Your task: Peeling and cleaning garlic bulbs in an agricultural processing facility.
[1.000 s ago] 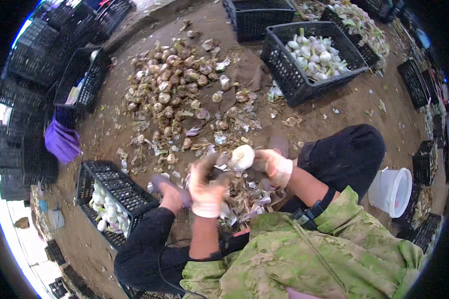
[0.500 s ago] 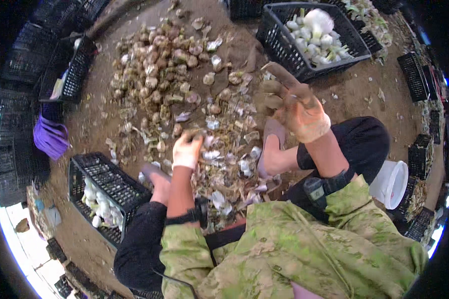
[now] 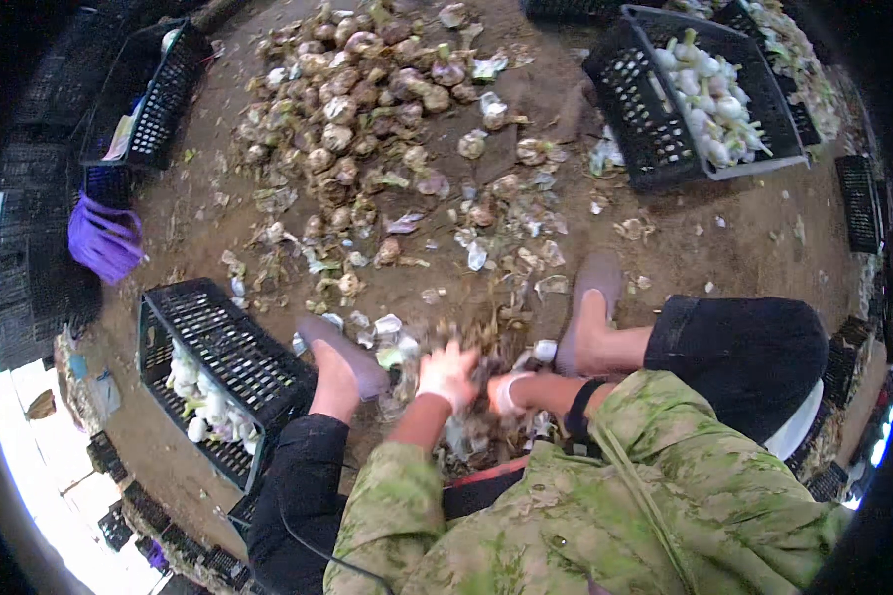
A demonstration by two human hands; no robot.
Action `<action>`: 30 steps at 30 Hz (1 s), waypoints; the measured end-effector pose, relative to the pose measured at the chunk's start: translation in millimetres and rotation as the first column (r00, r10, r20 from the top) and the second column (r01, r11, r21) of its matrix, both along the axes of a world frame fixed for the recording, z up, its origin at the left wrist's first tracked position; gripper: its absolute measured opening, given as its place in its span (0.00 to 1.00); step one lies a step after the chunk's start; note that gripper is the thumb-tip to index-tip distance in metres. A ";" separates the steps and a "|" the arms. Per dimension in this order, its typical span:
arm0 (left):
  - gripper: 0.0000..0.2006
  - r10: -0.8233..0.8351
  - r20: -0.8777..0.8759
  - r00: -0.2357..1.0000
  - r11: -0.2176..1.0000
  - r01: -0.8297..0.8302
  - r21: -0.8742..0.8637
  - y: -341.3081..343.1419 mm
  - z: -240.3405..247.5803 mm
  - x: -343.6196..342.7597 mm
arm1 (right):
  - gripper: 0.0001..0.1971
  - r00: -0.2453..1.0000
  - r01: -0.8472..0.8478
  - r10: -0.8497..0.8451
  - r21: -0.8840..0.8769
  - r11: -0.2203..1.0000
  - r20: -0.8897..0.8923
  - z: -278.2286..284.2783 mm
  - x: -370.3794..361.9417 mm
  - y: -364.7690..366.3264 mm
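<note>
Between my feet, my left hand is down on a heap of dry garlic skins and stalks. It wears a pale glove, and its blurred fingers look stretched out over the litter. Close beside it, my right hand reaches into the same heap; motion and scraps hide its fingers. Ahead lies a pile of untrimmed garlic bulbs, brownish with roots and dirt. Cleaned white garlic bulbs fill part of a black crate at the far right.
Left of my foot, a tilted black crate holds more white garlic bulbs. Purple strapping hangs beside black crates at the far left. A white bucket is partly hidden behind my right knee.
My right hand has dropped from near the far right crate to the litter between my feet. My left hand has come nearer me. Litter there has shifted toward me.
</note>
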State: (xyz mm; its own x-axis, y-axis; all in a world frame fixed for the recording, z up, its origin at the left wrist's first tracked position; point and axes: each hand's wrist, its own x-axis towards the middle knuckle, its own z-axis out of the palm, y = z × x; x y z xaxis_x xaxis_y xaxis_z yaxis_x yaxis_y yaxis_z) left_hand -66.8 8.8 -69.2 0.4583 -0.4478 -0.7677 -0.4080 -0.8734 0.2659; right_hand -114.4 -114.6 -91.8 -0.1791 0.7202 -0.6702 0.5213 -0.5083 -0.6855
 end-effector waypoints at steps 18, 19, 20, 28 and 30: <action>0.19 0.613 0.541 0.575 0.783 -0.532 -0.321 12.0 -44.5 169.8 | 0.15 -0.043 0.993 -0.999 0.107 -0.043 0.000 49.7 146.1 -103.9; 0.15 0.576 0.497 0.649 0.810 -0.535 -0.241 11.1 -50.0 177.2 | 0.15 -0.079 0.995 -0.997 0.054 -0.081 -0.026 56.9 144.8 -104.9; 0.14 0.650 0.468 0.598 0.758 -0.548 -0.353 12.7 -53.4 185.3 | 0.15 -0.127 0.991 -0.989 0.023 -0.129 -0.074 64.7 142.3 -103.1; 0.20 0.932 -0.029 0.362 0.137 -0.423 -0.896 -29.3 40.9 97.9 | 0.15 -0.678 0.733 -0.605 -0.325 -0.597 -0.417 112.8 121.1 -47.5; 0.23 0.900 0.161 0.406 0.315 -0.349 -0.882 -35.9 84.4 62.2 | 0.14 -0.699 0.703 -0.536 -0.314 -0.638 -0.474 124.6 111.7 -46.5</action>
